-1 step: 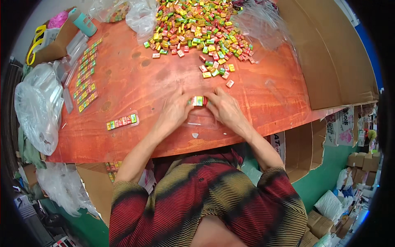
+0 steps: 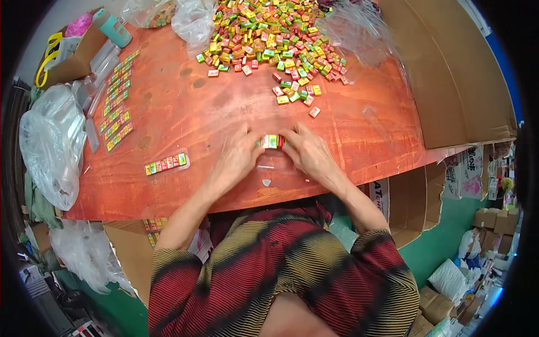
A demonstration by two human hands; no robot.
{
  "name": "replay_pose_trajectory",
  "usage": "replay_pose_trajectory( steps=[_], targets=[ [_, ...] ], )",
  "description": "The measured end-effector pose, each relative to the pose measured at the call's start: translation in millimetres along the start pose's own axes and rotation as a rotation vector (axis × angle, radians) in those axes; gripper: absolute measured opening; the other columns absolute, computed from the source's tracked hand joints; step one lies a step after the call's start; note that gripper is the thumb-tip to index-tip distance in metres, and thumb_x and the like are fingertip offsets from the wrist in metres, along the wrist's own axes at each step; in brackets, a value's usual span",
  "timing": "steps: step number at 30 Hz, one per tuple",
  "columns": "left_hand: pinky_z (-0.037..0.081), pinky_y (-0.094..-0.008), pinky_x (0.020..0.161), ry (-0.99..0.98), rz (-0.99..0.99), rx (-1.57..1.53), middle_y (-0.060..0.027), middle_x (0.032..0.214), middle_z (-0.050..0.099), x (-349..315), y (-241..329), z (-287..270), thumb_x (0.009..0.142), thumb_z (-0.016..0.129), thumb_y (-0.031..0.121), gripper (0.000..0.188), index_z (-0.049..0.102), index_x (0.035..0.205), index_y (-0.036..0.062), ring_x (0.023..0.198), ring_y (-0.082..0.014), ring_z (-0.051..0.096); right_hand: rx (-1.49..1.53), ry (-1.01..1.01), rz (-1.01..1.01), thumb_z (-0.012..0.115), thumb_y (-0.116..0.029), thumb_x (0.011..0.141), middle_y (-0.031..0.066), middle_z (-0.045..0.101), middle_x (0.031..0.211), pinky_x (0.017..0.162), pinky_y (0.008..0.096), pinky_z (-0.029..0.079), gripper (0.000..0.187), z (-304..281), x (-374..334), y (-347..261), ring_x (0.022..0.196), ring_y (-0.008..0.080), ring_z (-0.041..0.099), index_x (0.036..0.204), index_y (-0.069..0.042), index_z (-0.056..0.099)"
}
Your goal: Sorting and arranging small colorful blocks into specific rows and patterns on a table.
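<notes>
Between my hands is a short row of small candy boxes (image 2: 272,141), coloured red, white, yellow and green. My left hand (image 2: 243,151) pinches the row's left end, and my right hand (image 2: 305,150) closes on its right end. Part of the row is hidden by the fingers. Just below it, close to the table's near edge, lies a clear plastic tray (image 2: 268,167), partly hard to see. Left of my left forearm, a filled clear tray (image 2: 167,164) holds a row of the same little boxes.
A large heap of small boxes (image 2: 269,39) covers the far middle of the red table (image 2: 185,118). More filled rows (image 2: 118,106) line the left side beside a plastic bag (image 2: 53,146). A cardboard box (image 2: 449,73) stands at the right. A white scrap (image 2: 266,182) lies near the front edge.
Both hands have shifted slightly toward me with the row of candy boxes, and it now covers more of the clear tray. The grip looks the same.
</notes>
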State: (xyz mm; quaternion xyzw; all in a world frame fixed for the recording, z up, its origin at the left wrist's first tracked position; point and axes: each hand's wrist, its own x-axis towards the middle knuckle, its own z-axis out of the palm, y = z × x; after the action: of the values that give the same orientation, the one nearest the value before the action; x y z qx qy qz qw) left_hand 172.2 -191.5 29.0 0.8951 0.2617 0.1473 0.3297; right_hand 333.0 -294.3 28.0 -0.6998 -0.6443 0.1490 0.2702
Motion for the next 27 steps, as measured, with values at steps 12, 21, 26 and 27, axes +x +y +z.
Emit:
replay_pose_trajectory(
  steps=[12,21,26,27],
  targets=[
    [0.042,-0.0372,0.069,0.223,0.258,0.498,-0.0168,0.101,0.051,-59.3,-7.6,35.0,0.075,0.06,0.024,0.045,0.05,0.11,-0.0037,0.087,-0.0288,0.051,-0.201,0.038,-0.104,0.062,-0.013,0.074,0.0223,0.043,0.12,0.092,0.0466,0.034,0.053,27.1,-72.1,-15.7,0.109,0.039,0.043,0.117,0.008,0.041],
    [0.03,-0.0516,0.095,0.054,0.093,0.423,-0.0246,0.132,0.031,-63.2,-4.6,30.0,0.073,0.061,0.038,0.072,0.037,0.123,-0.0074,0.124,-0.0388,0.028,-0.182,-0.091,-0.058,0.063,-0.03,0.073,0.0304,0.023,0.134,0.102,0.0518,0.018,0.076,42.1,-85.5,-27.1,0.126,0.0439,0.021,0.125,0.013,0.029],
    [0.025,-0.055,0.097,0.008,0.094,0.335,-0.0242,0.135,0.025,-58.3,-6.0,28.5,0.072,0.062,0.04,0.077,0.033,0.127,-0.006,0.127,-0.039,0.022,-0.253,-0.138,-0.032,0.059,-0.039,0.075,0.0292,0.022,0.135,0.102,0.0549,0.015,0.079,38.6,-81.1,-30.4,0.128,0.0427,0.019,0.126,0.012,0.029],
    [0.023,-0.0562,0.097,-0.014,0.069,0.353,-0.0239,0.136,0.024,-58.6,-5.1,28.8,0.074,0.058,0.043,0.077,0.031,0.129,-0.0046,0.127,-0.0393,0.021,-0.252,-0.148,-0.023,0.059,-0.04,0.074,0.0275,0.022,0.136,0.102,0.0553,0.014,0.079,36.9,-81.1,-29.7,0.128,0.0416,0.019,0.126,0.011,0.029]
  ],
)
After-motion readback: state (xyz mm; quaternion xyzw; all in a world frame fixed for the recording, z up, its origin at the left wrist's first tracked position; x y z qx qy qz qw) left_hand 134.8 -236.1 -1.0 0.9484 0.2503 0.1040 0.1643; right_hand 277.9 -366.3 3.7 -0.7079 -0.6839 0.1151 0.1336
